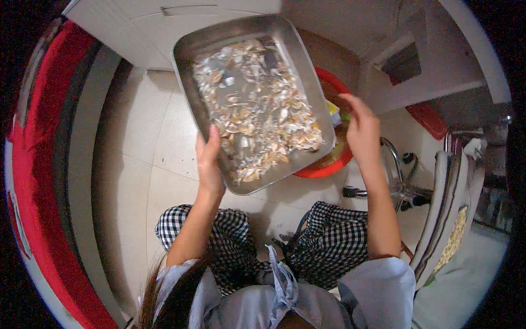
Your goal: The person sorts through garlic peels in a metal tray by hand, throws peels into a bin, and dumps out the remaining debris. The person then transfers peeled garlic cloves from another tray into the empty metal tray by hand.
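A rectangular grey metal pan [303, 66] is tilted in front of me, above the floor. Many small pale and yellowish flaky bits [274, 134] lie scattered inside it; their exact kind is unclear. My left hand [210, 162] grips the pan's near left edge, thumb over the rim. Apart from the pan's right side, my right hand [362, 126] hovers over a red basin [341, 163], its fingers loosely bent and slightly blurred, with nothing visible in them. Partly hidden by the pan, the basin holds a yellow-and-white packet [332, 108] and something green.
Right of the basin stands a chromed chair base [397, 164] with casters. White cabinets [148, 33] line the far side. Red fabric [46, 164] covers a long piece of furniture at left. Pale tiles [170, 140] make up the floor; my checked trousers show below.
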Motion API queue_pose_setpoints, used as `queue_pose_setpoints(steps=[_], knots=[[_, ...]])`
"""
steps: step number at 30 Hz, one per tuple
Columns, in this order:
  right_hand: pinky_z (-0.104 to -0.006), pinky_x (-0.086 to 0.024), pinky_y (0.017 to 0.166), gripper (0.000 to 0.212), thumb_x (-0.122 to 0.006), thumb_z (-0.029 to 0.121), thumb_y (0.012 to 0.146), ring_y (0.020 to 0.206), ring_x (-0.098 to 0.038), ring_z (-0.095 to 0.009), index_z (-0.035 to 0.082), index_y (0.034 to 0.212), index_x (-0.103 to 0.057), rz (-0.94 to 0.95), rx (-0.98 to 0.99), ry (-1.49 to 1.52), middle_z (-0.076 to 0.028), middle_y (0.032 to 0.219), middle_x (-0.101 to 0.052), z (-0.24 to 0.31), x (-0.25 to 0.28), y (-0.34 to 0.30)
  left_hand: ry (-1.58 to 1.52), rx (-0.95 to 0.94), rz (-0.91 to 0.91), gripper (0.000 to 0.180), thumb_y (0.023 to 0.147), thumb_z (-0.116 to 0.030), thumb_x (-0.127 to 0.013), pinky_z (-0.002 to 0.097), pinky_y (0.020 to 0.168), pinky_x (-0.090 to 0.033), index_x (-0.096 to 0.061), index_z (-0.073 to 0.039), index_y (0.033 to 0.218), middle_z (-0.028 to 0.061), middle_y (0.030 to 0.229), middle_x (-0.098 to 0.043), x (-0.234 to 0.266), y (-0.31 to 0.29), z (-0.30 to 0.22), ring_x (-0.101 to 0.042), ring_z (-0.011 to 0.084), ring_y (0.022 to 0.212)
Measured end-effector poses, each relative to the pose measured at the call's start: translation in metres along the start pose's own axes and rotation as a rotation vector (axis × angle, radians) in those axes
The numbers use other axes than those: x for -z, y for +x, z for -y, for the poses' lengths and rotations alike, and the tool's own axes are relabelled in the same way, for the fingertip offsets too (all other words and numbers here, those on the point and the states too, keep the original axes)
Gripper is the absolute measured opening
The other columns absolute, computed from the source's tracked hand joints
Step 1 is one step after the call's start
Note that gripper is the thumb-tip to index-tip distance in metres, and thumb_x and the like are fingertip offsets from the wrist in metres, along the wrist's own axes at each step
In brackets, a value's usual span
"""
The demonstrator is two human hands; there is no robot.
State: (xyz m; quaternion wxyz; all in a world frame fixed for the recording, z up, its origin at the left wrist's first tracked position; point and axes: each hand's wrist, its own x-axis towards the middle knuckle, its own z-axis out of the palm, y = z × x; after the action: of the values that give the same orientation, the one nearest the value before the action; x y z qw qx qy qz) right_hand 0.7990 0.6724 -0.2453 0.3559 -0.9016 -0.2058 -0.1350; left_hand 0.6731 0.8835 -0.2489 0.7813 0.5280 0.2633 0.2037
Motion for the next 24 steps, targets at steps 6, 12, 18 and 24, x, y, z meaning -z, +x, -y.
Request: queue_pose_setpoints(steps=[6, 12, 18, 24], knots=[[-0.0337, -0.037, 0.076, 0.023, -0.048, -0.001, 0.068, 0.086, -0.046, -0.030, 0.002, 0.090, -0.049, 0.089, 0.235, 0.166, -0.013, 0.089, -0.049, 0.049, 0.000, -0.005, -0.002, 0.034, 0.202, 0.047, 0.081, -0.032, -0.039, 0.0283, 0.084, -0.028, -0.031, 0.002, 0.112, 0.0108, 0.105, -0.041, -0.002, -0.002, -0.001, -0.039, 0.0178, 0.095], [-0.0340, -0.036, 0.076, 0.027, -0.054, 0.000, 0.064, 0.086, -0.044, -0.029, 0.002, 0.089, -0.046, 0.284, 0.220, 0.125, -0.012, 0.089, -0.045, 0.055, -0.018, -0.010, -0.023, 0.020, 0.225, 0.047, 0.081, -0.031, -0.039, 0.0278, 0.086, -0.027, -0.030, 0.002, 0.113, 0.0117, 0.107, -0.041, -0.003, -0.009, -0.002, -0.038, 0.0179, 0.098], [-0.0247, -0.041, 0.066, 0.019, -0.051, -0.006, 0.066, 0.077, -0.050, -0.017, 0.001, 0.083, -0.050, 0.322, 0.158, 0.250, -0.008, 0.082, -0.048, 0.045, -0.033, -0.010, 0.002, 0.013, 0.219, 0.045, 0.081, -0.028, -0.038, 0.0283, 0.085, -0.029, -0.029, 0.002, 0.114, 0.0119, 0.107, -0.041, -0.002, -0.010, 0.001, -0.039, 0.0181, 0.097], [-0.0232, -0.042, 0.071, 0.026, -0.049, -0.007, 0.068, 0.081, -0.049, -0.011, 0.001, 0.093, -0.047, 0.376, -0.203, 0.957, -0.006, 0.091, -0.051, 0.056, -0.027, -0.004, -0.007, 0.026, 0.179, 0.039, 0.081, -0.033, -0.040, 0.0259, 0.072, -0.038, -0.037, -0.003, 0.106, 0.0046, 0.094, -0.047, 0.002, -0.011, 0.006, -0.046, 0.0131, 0.080]])
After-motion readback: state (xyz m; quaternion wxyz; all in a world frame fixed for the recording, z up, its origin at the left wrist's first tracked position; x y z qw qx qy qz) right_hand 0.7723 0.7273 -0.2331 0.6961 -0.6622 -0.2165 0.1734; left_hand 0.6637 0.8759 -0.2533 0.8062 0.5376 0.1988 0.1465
